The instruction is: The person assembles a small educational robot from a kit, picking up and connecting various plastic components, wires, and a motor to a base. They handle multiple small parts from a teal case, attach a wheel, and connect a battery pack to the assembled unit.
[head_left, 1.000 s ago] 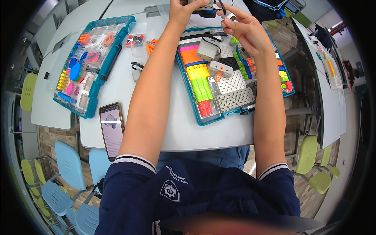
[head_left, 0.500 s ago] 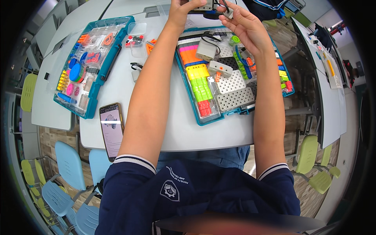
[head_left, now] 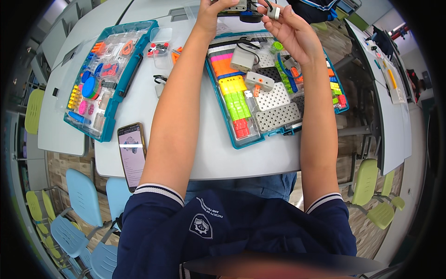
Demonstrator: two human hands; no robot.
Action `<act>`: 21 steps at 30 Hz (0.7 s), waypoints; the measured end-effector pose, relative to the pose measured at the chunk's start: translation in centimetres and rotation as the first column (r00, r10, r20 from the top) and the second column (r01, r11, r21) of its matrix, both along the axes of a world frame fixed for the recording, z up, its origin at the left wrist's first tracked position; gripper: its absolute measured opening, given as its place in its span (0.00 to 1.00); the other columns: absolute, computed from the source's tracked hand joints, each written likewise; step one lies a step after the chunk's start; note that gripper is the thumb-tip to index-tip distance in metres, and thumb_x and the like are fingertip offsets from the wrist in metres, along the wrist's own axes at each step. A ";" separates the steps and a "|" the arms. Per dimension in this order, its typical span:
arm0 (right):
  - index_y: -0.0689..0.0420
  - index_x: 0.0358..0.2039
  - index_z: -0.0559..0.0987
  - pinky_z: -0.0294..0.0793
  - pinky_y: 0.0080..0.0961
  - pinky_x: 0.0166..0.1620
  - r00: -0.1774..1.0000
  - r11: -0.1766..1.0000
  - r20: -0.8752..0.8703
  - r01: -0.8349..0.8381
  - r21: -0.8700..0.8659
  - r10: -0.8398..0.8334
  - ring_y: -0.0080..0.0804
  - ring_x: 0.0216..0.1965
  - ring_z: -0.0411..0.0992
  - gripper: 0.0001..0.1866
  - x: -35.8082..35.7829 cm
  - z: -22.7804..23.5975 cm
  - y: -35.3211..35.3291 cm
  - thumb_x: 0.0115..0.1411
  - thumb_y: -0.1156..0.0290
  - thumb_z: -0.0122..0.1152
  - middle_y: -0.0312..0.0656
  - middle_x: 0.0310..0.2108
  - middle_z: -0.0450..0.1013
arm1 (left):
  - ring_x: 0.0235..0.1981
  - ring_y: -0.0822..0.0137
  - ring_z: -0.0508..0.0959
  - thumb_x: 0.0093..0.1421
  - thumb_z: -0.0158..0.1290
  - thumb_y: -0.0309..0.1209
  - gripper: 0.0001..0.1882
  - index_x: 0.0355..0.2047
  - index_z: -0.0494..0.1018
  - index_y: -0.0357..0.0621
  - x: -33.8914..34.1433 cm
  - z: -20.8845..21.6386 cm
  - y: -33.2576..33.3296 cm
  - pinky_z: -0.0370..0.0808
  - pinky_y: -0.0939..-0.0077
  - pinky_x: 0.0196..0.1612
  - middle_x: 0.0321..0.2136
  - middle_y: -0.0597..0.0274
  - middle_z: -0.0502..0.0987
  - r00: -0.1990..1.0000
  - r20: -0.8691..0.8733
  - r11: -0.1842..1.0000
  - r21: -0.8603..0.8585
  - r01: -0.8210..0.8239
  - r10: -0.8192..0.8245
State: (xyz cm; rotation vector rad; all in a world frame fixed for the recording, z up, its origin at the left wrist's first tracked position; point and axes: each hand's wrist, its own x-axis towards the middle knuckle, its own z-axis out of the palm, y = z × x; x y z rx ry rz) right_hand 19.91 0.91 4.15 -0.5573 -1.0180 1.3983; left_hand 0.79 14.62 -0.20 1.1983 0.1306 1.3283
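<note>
At the far top edge, my left hand (head_left: 209, 17) is closed on a partly built toy-brick model (head_left: 239, 7) in grey and black, cut off by the picture's edge. A dark wheel (head_left: 251, 17) hangs from its underside. Beside it, my right hand (head_left: 297, 37) pinches a small light-grey block (head_left: 274, 13) with a black cable running up from it. Under my right forearm lies an open teal case (head_left: 238, 145) with coloured bricks sorted in it. On top rest a large grey box (head_left: 243, 58) with a black cable and a smaller grey block (head_left: 260, 81).
A second teal case (head_left: 108, 125) full of parts stands at the left. Between the cases are a clear tub (head_left: 162, 35) and a small cabled part (head_left: 159, 87). A phone (head_left: 132, 158) with a lit screen lies near the front edge. Blue chairs (head_left: 82, 195) stand at lower left.
The small grey block between my right fingers has tilted and risen slightly, showing more of its face. The wheel under the model is more visible. My left hand has barely moved.
</note>
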 end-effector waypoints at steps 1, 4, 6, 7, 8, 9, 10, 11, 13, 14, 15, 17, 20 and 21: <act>0.70 0.62 0.67 0.81 0.31 0.52 1.000 1.000 -0.015 -0.012 -0.007 0.012 0.38 0.46 0.79 0.21 0.0 0.1 0.0 0.76 0.68 0.45 0.53 0.50 0.76 | 0.47 0.62 0.81 0.54 0.60 0.27 0.37 0.63 0.58 0.48 0.0 0.0 0.0 0.78 0.66 0.53 0.48 0.54 0.78 1.000 0.009 1.000 0.006 0.006 -0.006; 0.72 0.61 0.66 0.81 0.32 0.53 1.000 1.000 -0.024 -0.016 -0.011 0.015 0.39 0.46 0.79 0.22 -0.2 0.1 -0.1 0.76 0.67 0.45 0.55 0.50 0.76 | 0.47 0.62 0.81 0.53 0.60 0.26 0.37 0.63 0.58 0.48 0.0 0.1 -0.1 0.78 0.66 0.53 0.48 0.54 0.78 1.000 0.023 1.000 0.015 0.015 -0.015; 0.73 0.61 0.66 0.81 0.32 0.53 1.000 1.000 -0.019 0.001 -0.020 -0.001 0.40 0.47 0.79 0.22 -0.2 0.1 -0.1 0.76 0.67 0.45 0.55 0.51 0.76 | 0.47 0.62 0.80 0.53 0.60 0.26 0.37 0.63 0.58 0.48 0.0 0.2 -0.1 0.78 0.66 0.53 0.48 0.54 0.78 1.000 0.015 1.000 0.010 0.010 -0.010; 0.73 0.61 0.67 0.82 0.32 0.53 1.000 1.000 -0.017 0.009 -0.024 -0.010 0.40 0.47 0.79 0.22 -0.2 0.1 -0.2 0.76 0.67 0.46 0.56 0.51 0.76 | 0.48 0.62 0.80 0.53 0.61 0.26 0.37 0.63 0.58 0.48 0.1 0.2 -0.2 0.78 0.66 0.54 0.48 0.54 0.78 1.000 0.021 1.000 0.007 0.013 -0.013; 0.73 0.61 0.67 0.81 0.32 0.53 1.000 1.000 -0.014 0.005 -0.027 -0.006 0.40 0.47 0.79 0.22 -0.1 0.0 -0.2 0.76 0.67 0.46 0.55 0.51 0.76 | 0.48 0.61 0.80 0.53 0.61 0.26 0.37 0.63 0.58 0.48 0.1 0.1 -0.2 0.77 0.65 0.54 0.48 0.54 0.78 1.000 0.027 1.000 0.004 0.015 -0.015; 0.73 0.61 0.67 0.81 0.31 0.54 1.000 1.000 -0.012 0.001 -0.029 -0.001 0.39 0.47 0.78 0.22 -0.1 0.0 -0.2 0.76 0.67 0.46 0.55 0.50 0.76 | 0.48 0.61 0.80 0.53 0.61 0.26 0.37 0.63 0.58 0.48 0.2 0.1 -0.2 0.77 0.65 0.54 0.48 0.54 0.78 0.999 0.034 1.000 0.000 0.018 -0.018; 0.73 0.61 0.67 0.80 0.31 0.54 1.000 1.000 -0.009 -0.004 -0.031 0.003 0.39 0.46 0.78 0.22 0.0 -0.1 -0.1 0.76 0.67 0.46 0.54 0.50 0.76 | 0.48 0.61 0.80 0.53 0.61 0.26 0.37 0.63 0.58 0.48 0.2 0.1 -0.2 0.77 0.65 0.54 0.48 0.54 0.78 0.999 0.034 1.000 0.003 0.016 -0.016; 0.73 0.59 0.69 0.80 0.30 0.52 1.000 0.999 -0.015 0.013 -0.043 -0.014 0.37 0.45 0.77 0.21 0.0 -0.2 -0.1 0.76 0.68 0.46 0.52 0.48 0.76 | 0.48 0.61 0.80 0.53 0.61 0.26 0.37 0.63 0.58 0.48 0.2 0.1 -0.2 0.77 0.65 0.54 0.48 0.54 0.78 0.999 0.033 1.000 0.006 0.015 -0.015; 0.72 0.57 0.71 0.78 0.27 0.49 0.999 0.997 -0.027 0.046 -0.068 -0.047 0.34 0.42 0.75 0.18 0.1 -0.4 0.2 0.76 0.69 0.46 0.48 0.45 0.75 | 0.48 0.61 0.80 0.53 0.61 0.26 0.37 0.62 0.58 0.48 0.2 0.1 -0.2 0.78 0.65 0.53 0.48 0.54 0.78 1.000 0.022 1.000 0.016 0.002 -0.003; 0.72 0.58 0.71 0.78 0.27 0.51 0.999 0.999 0.018 0.039 -0.028 -0.038 0.33 0.43 0.75 0.19 0.1 -0.5 0.4 0.75 0.69 0.49 0.49 0.46 0.75 | 0.48 0.61 0.80 0.53 0.61 0.26 0.37 0.62 0.59 0.48 0.1 0.1 -0.1 0.78 0.65 0.53 0.47 0.54 0.78 1.000 0.011 1.000 0.023 -0.008 0.008; 0.71 0.59 0.72 0.77 0.26 0.53 0.998 0.999 0.064 0.030 0.012 -0.030 0.32 0.44 0.75 0.20 0.0 -0.4 0.7 0.75 0.68 0.51 0.49 0.47 0.75 | 0.48 0.61 0.80 0.53 0.61 0.26 0.37 0.62 0.59 0.48 0.1 0.1 -0.1 0.78 0.65 0.53 0.47 0.54 0.78 1.000 0.000 0.999 0.030 -0.018 0.018; 0.71 0.59 0.72 0.76 0.26 0.54 0.990 0.998 0.133 0.029 0.049 -0.035 0.31 0.44 0.74 0.21 -0.1 -0.3 0.8 0.74 0.68 0.53 0.50 0.47 0.74 | 0.48 0.61 0.80 0.53 0.61 0.26 0.36 0.62 0.59 0.48 0.0 0.0 0.0 0.78 0.66 0.52 0.48 0.53 0.77 1.000 -0.005 0.999 0.029 -0.016 0.016; 0.71 0.58 0.73 0.76 0.26 0.52 0.973 0.997 0.219 0.058 0.051 -0.067 0.30 0.42 0.73 0.19 -0.3 0.0 0.3 0.74 0.70 0.52 0.49 0.44 0.74 | 0.47 0.61 0.80 0.53 0.61 0.26 0.36 0.61 0.59 0.48 0.1 0.0 0.0 0.78 0.66 0.52 0.47 0.53 0.78 1.000 -0.003 0.999 0.026 -0.019 0.019; 0.71 0.57 0.73 0.75 0.26 0.52 0.963 0.996 0.257 0.066 0.057 -0.078 0.30 0.42 0.73 0.19 -0.2 0.2 -0.2 0.74 0.70 0.52 0.48 0.44 0.74 | 0.47 0.61 0.80 0.53 0.61 0.26 0.35 0.61 0.59 0.48 0.1 0.0 0.0 0.79 0.66 0.51 0.47 0.53 0.78 1.000 0.000 0.999 0.025 -0.020 0.020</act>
